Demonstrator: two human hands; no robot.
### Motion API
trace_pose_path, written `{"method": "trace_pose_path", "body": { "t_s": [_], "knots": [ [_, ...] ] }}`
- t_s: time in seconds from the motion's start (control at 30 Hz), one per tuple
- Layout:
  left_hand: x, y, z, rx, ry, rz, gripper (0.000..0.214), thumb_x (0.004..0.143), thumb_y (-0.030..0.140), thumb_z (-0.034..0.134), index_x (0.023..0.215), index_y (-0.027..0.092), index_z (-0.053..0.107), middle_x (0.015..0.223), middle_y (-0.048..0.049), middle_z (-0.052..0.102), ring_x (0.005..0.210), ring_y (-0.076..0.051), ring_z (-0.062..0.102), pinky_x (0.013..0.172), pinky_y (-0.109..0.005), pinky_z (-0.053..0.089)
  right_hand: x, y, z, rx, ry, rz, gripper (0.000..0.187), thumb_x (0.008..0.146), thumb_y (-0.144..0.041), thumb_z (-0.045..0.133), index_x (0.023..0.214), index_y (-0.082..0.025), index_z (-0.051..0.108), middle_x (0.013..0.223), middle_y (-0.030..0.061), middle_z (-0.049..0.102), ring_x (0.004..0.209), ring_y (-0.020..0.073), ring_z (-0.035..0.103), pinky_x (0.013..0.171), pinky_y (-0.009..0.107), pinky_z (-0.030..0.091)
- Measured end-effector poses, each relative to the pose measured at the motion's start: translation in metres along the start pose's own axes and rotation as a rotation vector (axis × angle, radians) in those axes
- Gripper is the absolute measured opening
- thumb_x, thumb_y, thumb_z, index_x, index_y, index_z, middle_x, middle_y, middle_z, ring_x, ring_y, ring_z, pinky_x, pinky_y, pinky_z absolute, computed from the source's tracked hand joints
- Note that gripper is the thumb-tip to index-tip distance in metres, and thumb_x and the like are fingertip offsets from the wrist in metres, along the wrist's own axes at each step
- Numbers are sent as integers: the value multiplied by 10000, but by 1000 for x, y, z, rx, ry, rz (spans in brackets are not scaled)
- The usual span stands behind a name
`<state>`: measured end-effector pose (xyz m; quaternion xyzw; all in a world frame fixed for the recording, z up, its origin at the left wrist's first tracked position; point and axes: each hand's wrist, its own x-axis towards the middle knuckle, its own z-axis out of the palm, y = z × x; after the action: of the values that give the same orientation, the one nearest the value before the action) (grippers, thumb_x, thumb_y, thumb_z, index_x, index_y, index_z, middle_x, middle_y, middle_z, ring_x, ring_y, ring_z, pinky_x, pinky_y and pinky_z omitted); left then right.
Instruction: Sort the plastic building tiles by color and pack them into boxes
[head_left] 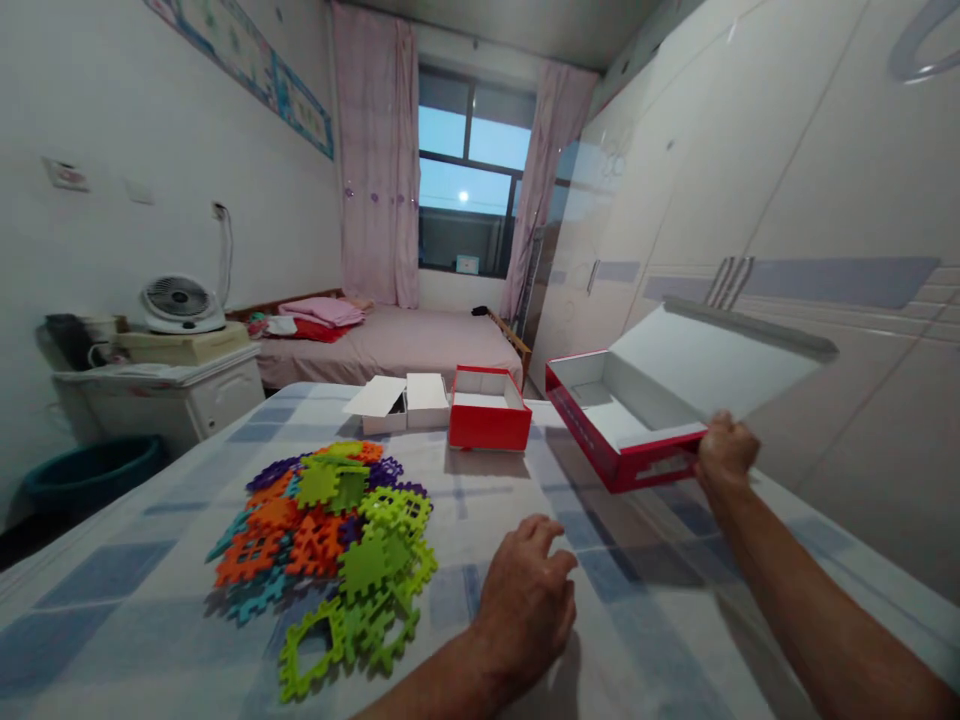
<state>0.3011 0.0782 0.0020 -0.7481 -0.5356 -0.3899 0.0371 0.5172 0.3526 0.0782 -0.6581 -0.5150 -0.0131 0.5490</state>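
Observation:
My right hand (724,452) is closed on the near corner of a red box (600,440) with a white inside and an open white lid (712,360), held tilted above the table's right side. My left hand (529,595) rests on the blue-and-white checked tablecloth (150,610), fingers loosely curled and holding nothing, just right of a pile of foam puzzle pieces (330,540) in green, orange, purple and teal. A second, smaller red box (489,408) stands open further back, with a white box (401,402) beside it on the left.
Beyond the table are a bed (397,345) with pink bedding, a window with pink curtains (379,160), and white wardrobe doors (787,200) along the right. A small fan (180,303) sits on a white cabinet (180,395) at the left, with a teal basin (90,470) below.

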Motion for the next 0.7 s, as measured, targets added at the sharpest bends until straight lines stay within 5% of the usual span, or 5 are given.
{"method": "trace_pose_path", "body": {
  "t_s": [0.2, 0.37, 0.5, 0.7],
  "knots": [
    [-5, -21, 56, 44, 85, 74, 255, 645, 6, 552, 833, 149, 647, 1121, -110, 632, 1115, -276, 545, 876, -428, 536, -23, 0, 75, 62, -51, 217, 460, 877, -317, 294, 870, -24, 648, 831, 259, 652, 797, 294, 604, 688, 360, 395],
    [-15, -44, 71, 29, 118, 143, 166, 683, 23, 559, 771, 148, 622, 1050, -105, 650, 1080, -265, 569, 838, -395, 552, -38, -6, 114, 132, -101, 217, 466, 862, -370, 286, 898, -69, 640, 796, 218, 658, 859, 316, 606, 717, 369, 418],
    [-15, -48, 68, 15, 65, 149, 137, 692, 80, 597, 810, 143, 627, 1074, -128, 639, 1076, -281, 567, 844, -405, 551, -52, -6, 123, 145, -171, 155, 440, 816, -370, 317, 920, -74, 625, 849, 218, 655, 871, 330, 601, 746, 398, 427],
    [-14, -45, 61, -34, 10, 122, 194, 678, 48, 560, 827, 152, 630, 1047, -129, 629, 1090, -273, 552, 859, -403, 544, -60, 0, 108, 151, -275, -73, 391, 784, -344, 372, 1018, -112, 582, 1010, 169, 618, 975, 284, 568, 851, 370, 423]
  ]
}}
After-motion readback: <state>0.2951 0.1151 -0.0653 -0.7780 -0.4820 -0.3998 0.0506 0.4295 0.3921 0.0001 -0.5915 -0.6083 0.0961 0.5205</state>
